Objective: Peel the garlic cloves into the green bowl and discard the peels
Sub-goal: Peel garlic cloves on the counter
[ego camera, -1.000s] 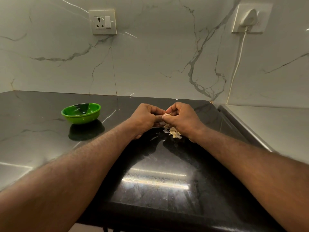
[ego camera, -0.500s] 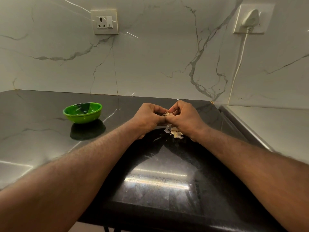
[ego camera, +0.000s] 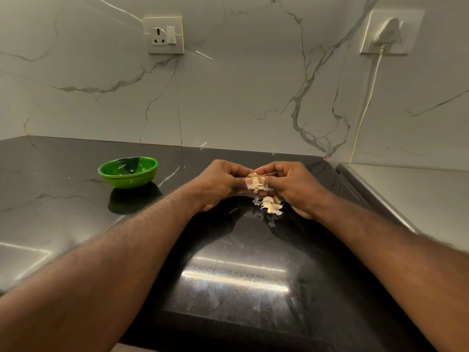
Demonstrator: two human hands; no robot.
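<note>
My left hand (ego camera: pixel 220 182) and my right hand (ego camera: pixel 295 185) meet just above the black counter, and both pinch one garlic clove (ego camera: pixel 254 182) with loose papery skin hanging off it. Right below the hands a small heap of garlic cloves and peels (ego camera: pixel 270 205) lies on the counter. The green bowl (ego camera: pixel 128 172) stands to the left of my left hand, about a hand's width away. Its inside shows only reflections.
The black counter (ego camera: pixel 228 262) runs to a marble wall behind. A raised steel surface (ego camera: pixel 411 196) borders it on the right. One wall socket (ego camera: pixel 163 35) is above the bowl; a plug with a white cable (ego camera: pixel 368 97) hangs at the right.
The hands have parted slightly, so more of the clove and its loosened skin shows between the fingers. The bowl and the heap have not moved.
</note>
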